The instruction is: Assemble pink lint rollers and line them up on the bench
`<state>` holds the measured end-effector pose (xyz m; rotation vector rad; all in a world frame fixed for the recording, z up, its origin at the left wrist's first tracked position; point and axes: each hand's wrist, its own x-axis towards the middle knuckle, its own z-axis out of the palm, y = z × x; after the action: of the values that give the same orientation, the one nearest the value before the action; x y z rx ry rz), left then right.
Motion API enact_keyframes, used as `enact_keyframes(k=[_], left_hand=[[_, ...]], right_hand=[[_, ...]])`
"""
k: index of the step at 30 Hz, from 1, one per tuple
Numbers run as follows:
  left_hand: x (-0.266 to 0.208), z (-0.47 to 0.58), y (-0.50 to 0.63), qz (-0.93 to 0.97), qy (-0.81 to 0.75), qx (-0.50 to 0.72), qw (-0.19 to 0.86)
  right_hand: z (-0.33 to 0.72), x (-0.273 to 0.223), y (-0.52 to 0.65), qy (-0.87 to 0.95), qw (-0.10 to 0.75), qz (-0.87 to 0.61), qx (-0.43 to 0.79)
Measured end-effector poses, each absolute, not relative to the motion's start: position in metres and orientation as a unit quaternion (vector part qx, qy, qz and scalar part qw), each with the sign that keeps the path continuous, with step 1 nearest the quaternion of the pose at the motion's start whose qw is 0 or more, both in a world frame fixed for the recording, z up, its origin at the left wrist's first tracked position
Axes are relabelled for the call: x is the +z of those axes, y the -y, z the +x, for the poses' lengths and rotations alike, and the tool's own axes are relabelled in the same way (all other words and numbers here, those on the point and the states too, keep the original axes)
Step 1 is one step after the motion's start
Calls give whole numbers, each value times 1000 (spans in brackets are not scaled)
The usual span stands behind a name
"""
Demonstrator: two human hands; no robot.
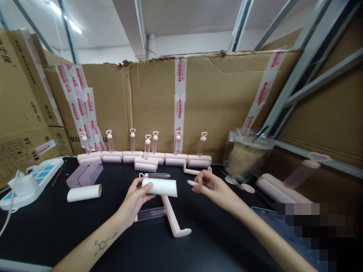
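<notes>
My left hand (135,194) grips a white lint-roller refill roll (164,187), held sideways with its hollow end facing right. Opposite that end, my right hand (209,183) pinches a small pale pink disc (192,183), apart from the roll. Below the roll lies a pink L-shaped lint roller frame (172,219), joined to a clear pinkish handle tube (151,214). Just behind the roll is another clear tube (159,175) with a heart-shaped end. A second pink frame (193,171) rests behind my right fingers.
Several lint rollers (112,156) stand along the cardboard wall (153,98). At left are a loose white roll (84,193), purple pieces (85,174) and a power strip (45,179). A bagged drink cup (245,155), pink discs (248,188) and a larger-looking roller (283,189) sit right.
</notes>
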<state>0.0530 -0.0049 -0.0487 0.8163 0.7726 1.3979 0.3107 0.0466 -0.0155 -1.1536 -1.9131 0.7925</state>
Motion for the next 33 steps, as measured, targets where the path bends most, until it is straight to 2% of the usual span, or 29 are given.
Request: enact_keyframes(k=[3, 7, 10, 15, 22, 28, 33], left_hand=[[-50, 55, 5, 368, -346, 595, 625], [-48, 57, 7, 369, -323, 602, 631], [-47, 58, 8, 368, -312, 603, 635], [-48, 57, 8, 377, -318, 596, 634], [-48, 57, 9, 389, -316, 580, 642], [-47, 62, 13, 374, -285, 560, 682], [-48, 66, 15, 382, -281, 554, 684]], right_hand=[[285, -15, -25, 684, 456, -388, 418], [268, -25, -10, 630, 495, -361, 477], [268, -33, -11, 619, 506, -354, 486], [274, -43, -17, 649, 476, -348, 481], [278, -47, -14, 707, 482, -368, 364], [268, -52, -4, 751, 511, -371, 189], [262, -59, -5, 783, 487, -378, 77]])
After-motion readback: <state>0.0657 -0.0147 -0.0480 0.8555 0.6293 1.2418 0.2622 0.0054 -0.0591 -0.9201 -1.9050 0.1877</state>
